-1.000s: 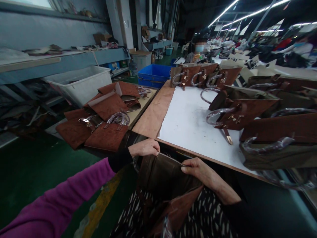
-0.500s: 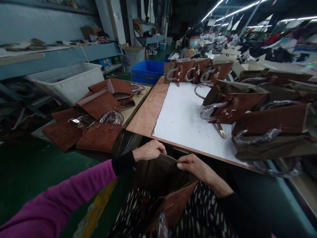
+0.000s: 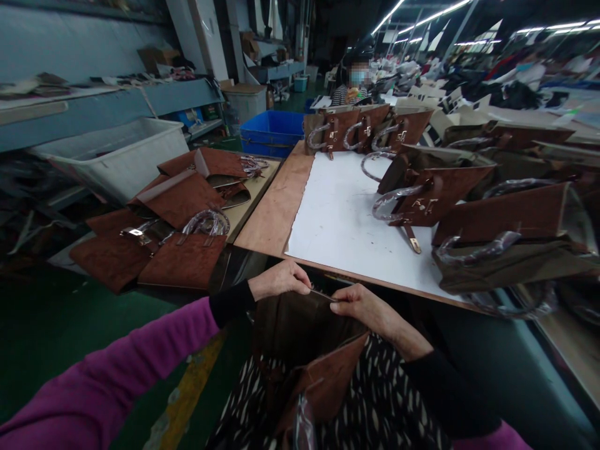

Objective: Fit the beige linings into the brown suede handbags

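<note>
A brown handbag (image 3: 330,381) rests on my lap, its dark olive lining showing through the open top. My left hand (image 3: 280,279) pinches the far rim of the bag from the left. On the same rim, a short way to the right, my right hand (image 3: 363,311) grips with thumb and fingers. A thin stretch of edge shows between the two hands. One handle (image 3: 304,422), wrapped in clear plastic, hangs at the near side. The bag's bottom is hidden from me.
Ahead stands a table with white paper (image 3: 337,212). Finished-looking brown bags (image 3: 445,194) line its right and far sides. More bags (image 3: 182,250) lie piled at the left. Beyond are a grey bin (image 3: 117,150), a blue crate (image 3: 272,131) and a masked person (image 3: 354,84).
The view has shifted slightly to the right. Both hands stay on the bag's rim, and the left fingers have slid a little along it toward the right hand.
</note>
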The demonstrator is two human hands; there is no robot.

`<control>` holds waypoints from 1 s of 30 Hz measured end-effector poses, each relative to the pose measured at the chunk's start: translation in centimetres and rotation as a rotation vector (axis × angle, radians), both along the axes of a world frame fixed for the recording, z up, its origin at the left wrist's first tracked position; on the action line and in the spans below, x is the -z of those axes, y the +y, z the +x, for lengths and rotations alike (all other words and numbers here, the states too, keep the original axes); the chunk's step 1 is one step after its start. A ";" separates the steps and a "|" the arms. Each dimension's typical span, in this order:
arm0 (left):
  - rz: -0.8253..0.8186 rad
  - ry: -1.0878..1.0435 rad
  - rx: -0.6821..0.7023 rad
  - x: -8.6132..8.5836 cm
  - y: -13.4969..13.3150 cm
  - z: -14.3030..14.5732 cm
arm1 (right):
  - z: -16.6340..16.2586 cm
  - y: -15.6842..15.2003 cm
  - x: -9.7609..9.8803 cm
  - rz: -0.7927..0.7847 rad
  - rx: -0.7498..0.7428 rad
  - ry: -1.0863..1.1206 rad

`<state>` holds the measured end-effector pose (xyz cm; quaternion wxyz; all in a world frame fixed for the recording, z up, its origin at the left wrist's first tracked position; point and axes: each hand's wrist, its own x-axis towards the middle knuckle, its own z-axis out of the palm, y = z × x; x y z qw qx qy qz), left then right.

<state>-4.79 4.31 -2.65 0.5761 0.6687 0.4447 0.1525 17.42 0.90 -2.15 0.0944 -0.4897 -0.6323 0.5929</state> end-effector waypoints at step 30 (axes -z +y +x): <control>0.133 0.075 0.195 -0.1 -0.4 4.3 | 1.1 0.0 0.0 0.055 0.077 -0.048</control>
